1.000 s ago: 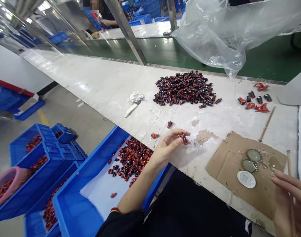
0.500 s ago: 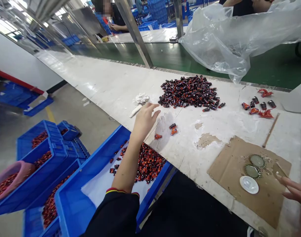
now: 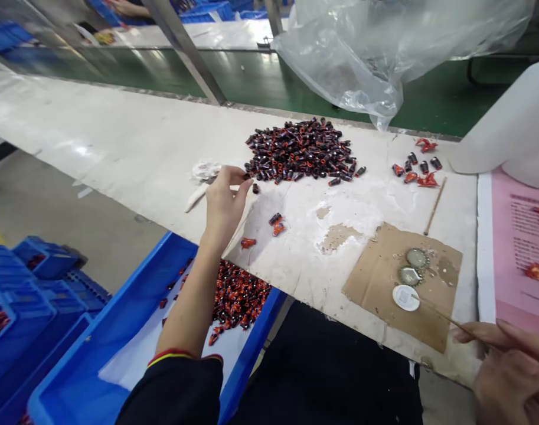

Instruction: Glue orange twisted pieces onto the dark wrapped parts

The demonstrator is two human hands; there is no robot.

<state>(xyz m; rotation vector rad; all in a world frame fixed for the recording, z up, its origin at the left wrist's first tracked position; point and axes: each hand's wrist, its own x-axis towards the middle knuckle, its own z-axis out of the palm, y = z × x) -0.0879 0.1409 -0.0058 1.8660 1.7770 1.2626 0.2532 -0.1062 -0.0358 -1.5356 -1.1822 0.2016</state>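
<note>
My left hand (image 3: 225, 203) reaches over the white table (image 3: 118, 118), its fingertips beside a loose dark piece (image 3: 255, 188) at the edge of a heap of small black-and-orange pieces (image 3: 300, 150). It holds nothing that I can see. A few more pieces lie nearby, including an orange one (image 3: 248, 242). My right hand (image 3: 508, 372) grips a thin wooden stick (image 3: 450, 321), whose tip points over a sheet of brown cardboard (image 3: 366, 283) near a white round dish (image 3: 405, 297).
A blue crate (image 3: 118, 319) with a white liner holds more pieces (image 3: 238, 298) below the table edge. Other blue crates (image 3: 43, 260) stand at the left. A plastic bag (image 3: 340, 53), pink printed sheet (image 3: 517, 248) and white roll (image 3: 508, 124) lie beyond or right.
The view has swung right, bringing the pink sheet in. My left hand has moved further over the table toward the heap, and my right hand now shows the stick above the cardboard.
</note>
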